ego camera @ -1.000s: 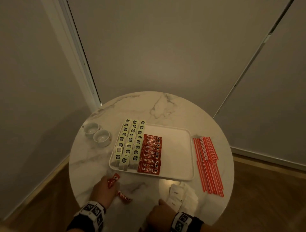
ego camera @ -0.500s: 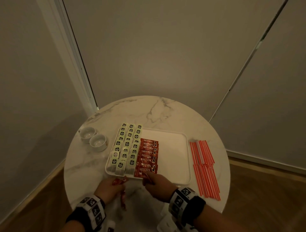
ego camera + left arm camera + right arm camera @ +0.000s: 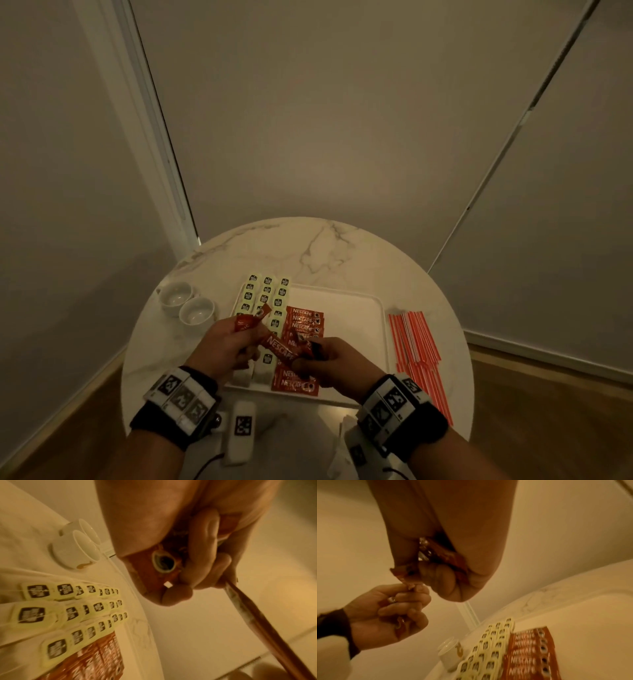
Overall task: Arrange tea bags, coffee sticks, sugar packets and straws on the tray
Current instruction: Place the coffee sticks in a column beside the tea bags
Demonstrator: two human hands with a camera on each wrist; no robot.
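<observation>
A white tray [image 3: 352, 329] lies mid-table, with rows of pale green tea bags [image 3: 267, 291] on its left and a column of red coffee sticks [image 3: 305, 320] beside them. Both hands hover over the tray's near left part. My left hand [image 3: 239, 337] grips a couple of red coffee sticks [image 3: 248, 320], seen close in the left wrist view as red coffee sticks [image 3: 154, 577]. My right hand [image 3: 315, 356] pinches more sticks [image 3: 447, 559]. One stick [image 3: 279, 349] spans between the two hands. Red-and-white straws [image 3: 418, 346] lie on the table right of the tray.
Two small white cups [image 3: 186, 303] stand on the round marble table [image 3: 329, 250] left of the tray. White packets [image 3: 344, 423] peek out under my right wrist at the near edge. Walls close in behind the table; wooden floor lies on both sides.
Both hands rose from the table's near edge to above the tray, carrying coffee sticks. The right hand went from the white packets to the sticks, and the hands came together.
</observation>
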